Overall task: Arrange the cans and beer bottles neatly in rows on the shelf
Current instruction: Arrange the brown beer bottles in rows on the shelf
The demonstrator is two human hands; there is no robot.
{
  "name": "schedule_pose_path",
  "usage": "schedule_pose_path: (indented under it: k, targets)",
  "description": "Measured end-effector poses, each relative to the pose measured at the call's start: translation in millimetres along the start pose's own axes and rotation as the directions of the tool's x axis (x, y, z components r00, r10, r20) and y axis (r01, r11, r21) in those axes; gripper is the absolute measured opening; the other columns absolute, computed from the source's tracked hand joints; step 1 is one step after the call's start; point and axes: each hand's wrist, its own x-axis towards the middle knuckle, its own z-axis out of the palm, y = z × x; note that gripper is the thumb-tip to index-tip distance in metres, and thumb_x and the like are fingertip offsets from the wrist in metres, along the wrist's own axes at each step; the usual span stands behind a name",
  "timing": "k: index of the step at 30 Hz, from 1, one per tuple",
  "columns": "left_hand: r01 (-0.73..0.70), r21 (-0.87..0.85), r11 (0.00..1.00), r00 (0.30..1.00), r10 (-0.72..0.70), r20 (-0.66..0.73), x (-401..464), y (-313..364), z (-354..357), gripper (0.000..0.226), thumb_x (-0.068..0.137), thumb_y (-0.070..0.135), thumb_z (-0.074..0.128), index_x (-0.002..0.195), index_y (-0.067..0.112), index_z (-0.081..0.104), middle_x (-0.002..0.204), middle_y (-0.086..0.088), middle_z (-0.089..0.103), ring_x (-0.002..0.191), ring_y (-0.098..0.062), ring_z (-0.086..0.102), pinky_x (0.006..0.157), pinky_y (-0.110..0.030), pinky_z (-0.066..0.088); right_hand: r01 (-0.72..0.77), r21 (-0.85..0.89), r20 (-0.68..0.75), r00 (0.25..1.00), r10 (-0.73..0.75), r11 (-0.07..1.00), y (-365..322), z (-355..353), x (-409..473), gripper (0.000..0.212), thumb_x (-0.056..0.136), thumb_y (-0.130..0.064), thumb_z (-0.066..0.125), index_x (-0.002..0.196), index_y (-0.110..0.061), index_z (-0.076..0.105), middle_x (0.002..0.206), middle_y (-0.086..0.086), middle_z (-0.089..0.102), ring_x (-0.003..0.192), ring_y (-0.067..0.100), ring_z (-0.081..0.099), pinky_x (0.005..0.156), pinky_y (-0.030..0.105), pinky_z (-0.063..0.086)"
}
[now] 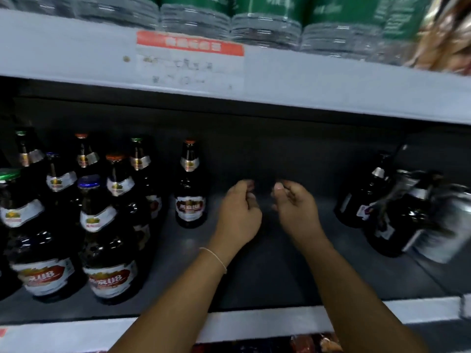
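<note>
Nearest, on the grey shelf point(254, 276): dark beer bottles point(107, 250) upright in rows at left, liquid level not visible through the glass. Mid-shelf: left hand point(238, 215) and right hand point(295, 207) side by side, apart, fingers loosely curled, holding nothing, touching no bottle. Farther back: single bottle point(190, 184) upright. Right: tilted bottles point(362, 192), blurred. Above: plastic bottles point(265, 26).
</note>
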Motion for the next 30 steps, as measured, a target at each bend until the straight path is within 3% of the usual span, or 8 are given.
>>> schedule_pose_path:
  k: [1, 5, 12, 14, 18, 22, 27, 30]
  targets:
    - [-0.017, 0.005, 1.000, 0.999, 0.017, 0.040, 3.7, 4.8, 11.6, 0.035, 0.096, 0.007, 0.045, 0.130, 0.007, 0.052, 0.128, -0.009, 0.058, 0.119, -0.021, 0.054, 0.103, -0.031, 0.042, 0.013, -0.014, -0.034, 0.999, -0.014, 1.000, -0.3, -16.5, 0.6, 0.014, 0.100, -0.028, 0.053, 0.109, -0.020, 0.061, 0.092, -0.005, 0.067, 0.089, 0.007, 0.064, 0.086, 0.040, 0.057]
    - [-0.107, -0.017, 0.994, 0.977, 0.108, 0.182, 9.9, 31.4, 59.9, 0.037, 0.098, 0.010, 0.046, 0.134, 0.009, 0.050, 0.133, -0.009, 0.056, 0.123, -0.022, 0.052, 0.106, -0.036, 0.042, 0.064, -0.128, -0.157, 0.984, -0.084, 0.990, 0.2, -81.6, 0.8, 0.020, 0.100, -0.025, 0.054, 0.113, -0.012, 0.062, 0.088, -0.010, 0.064, 0.075, -0.012, 0.059, 0.069, 0.006, 0.045]
    - [-0.156, -0.104, 0.982, 0.899, 0.185, 0.396, 8.5, 76.9, 136.1, 0.046, 0.098, 0.010, 0.043, 0.143, 0.019, 0.041, 0.141, -0.004, 0.048, 0.128, -0.014, 0.047, 0.107, -0.026, 0.037, 0.080, -0.216, -0.433, 0.886, -0.169, 0.973, 13.4, -177.7, 0.6, 0.028, 0.096, -0.017, 0.060, 0.122, -0.008, 0.060, 0.101, 0.002, 0.066, 0.085, 0.000, 0.060, 0.071, 0.002, 0.044]
    - [-0.142, -0.130, 0.981, 0.875, 0.186, 0.447, 9.1, 85.2, 156.2, 0.049, 0.097, 0.009, 0.043, 0.144, 0.020, 0.038, 0.145, -0.003, 0.045, 0.133, -0.014, 0.043, 0.109, -0.026, 0.034, 0.051, -0.262, -0.498, 0.848, -0.181, 0.964, 23.7, -200.1, 5.2, 0.033, 0.095, -0.020, 0.062, 0.124, -0.007, 0.058, 0.109, 0.006, 0.066, 0.093, 0.010, 0.063, 0.077, 0.008, 0.047]
    - [-0.100, -0.137, 0.986, 0.850, 0.156, 0.503, 11.1, 90.3, 189.9, 0.053, 0.094, 0.009, 0.042, 0.145, 0.022, 0.035, 0.148, -0.002, 0.042, 0.136, -0.015, 0.040, 0.114, -0.038, 0.035, -0.061, -0.408, -0.554, 0.809, -0.194, 0.911, 47.6, -229.9, 18.2, 0.046, 0.090, -0.027, 0.066, 0.130, -0.008, 0.053, 0.122, 0.011, 0.063, 0.113, 0.027, 0.060, 0.098, 0.041, 0.049]
    - [-0.058, -0.111, 0.992, 0.837, 0.109, 0.536, 11.9, 89.0, 207.8, 0.055, 0.095, 0.010, 0.042, 0.147, 0.025, 0.032, 0.151, 0.001, 0.037, 0.139, -0.015, 0.036, 0.115, -0.039, 0.033, -0.137, -0.418, -0.524, 0.844, -0.115, 0.898, 60.2, -240.4, 31.7, 0.060, 0.086, -0.029, 0.072, 0.134, -0.003, 0.048, 0.125, 0.015, 0.062, 0.118, 0.031, 0.057, 0.100, 0.046, 0.047]
    - [-0.022, -0.064, 0.998, 0.832, 0.054, 0.552, 12.1, 81.8, 213.1, 0.057, 0.094, 0.012, 0.045, 0.147, 0.027, 0.031, 0.152, 0.003, 0.037, 0.139, -0.015, 0.036, 0.115, -0.039, 0.033, -0.182, -0.382, -0.508, 0.860, -0.042, 0.906, 71.1, -242.7, 44.9, 0.075, 0.076, -0.041, 0.082, 0.135, -0.010, 0.047, 0.126, 0.011, 0.061, 0.120, 0.027, 0.056, 0.103, 0.043, 0.047]
    - [-0.020, -0.049, 0.999, 0.831, 0.044, 0.555, 10.6, 79.4, 209.7, 0.057, 0.094, 0.010, 0.045, 0.148, 0.023, 0.031, 0.152, 0.002, 0.038, 0.139, -0.015, 0.036, 0.115, -0.038, 0.032, -0.178, -0.377, -0.541, 0.839, -0.060, 0.909, 75.8, -243.9, 50.7, 0.068, 0.073, -0.037, 0.084, 0.127, -0.010, 0.054, 0.116, 0.010, 0.065, 0.108, 0.025, 0.061, 0.097, 0.043, 0.050]
